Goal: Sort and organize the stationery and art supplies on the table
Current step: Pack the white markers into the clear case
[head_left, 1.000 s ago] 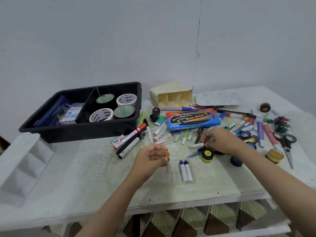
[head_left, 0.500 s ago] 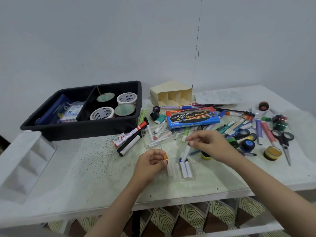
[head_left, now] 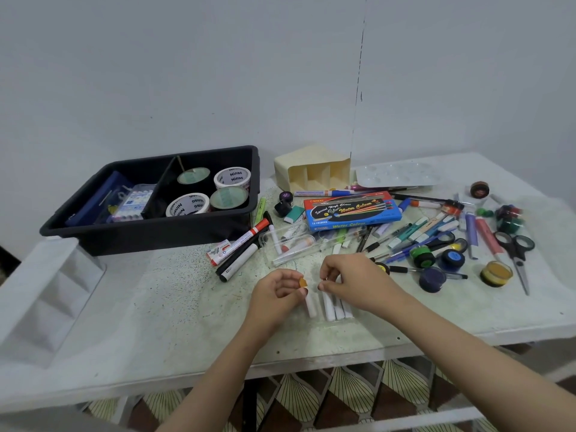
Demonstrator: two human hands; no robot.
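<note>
The left hand (head_left: 276, 291) pinches an orange-capped tube (head_left: 310, 304) between curled fingers and thumb, the tube's lower end resting on the bench (head_left: 156, 307). Just beside it, the right hand (head_left: 355, 280) curls thumb and forefinger round the top of a white tube (head_left: 328, 304), which lies against 2 more tubes (head_left: 341, 308). Further back stand a black tray (head_left: 156, 232) with 4 tape rolls (head_left: 232, 179) and a blue water colour box (head_left: 352, 210); scissors (head_left: 516, 254) lie far right.
</note>
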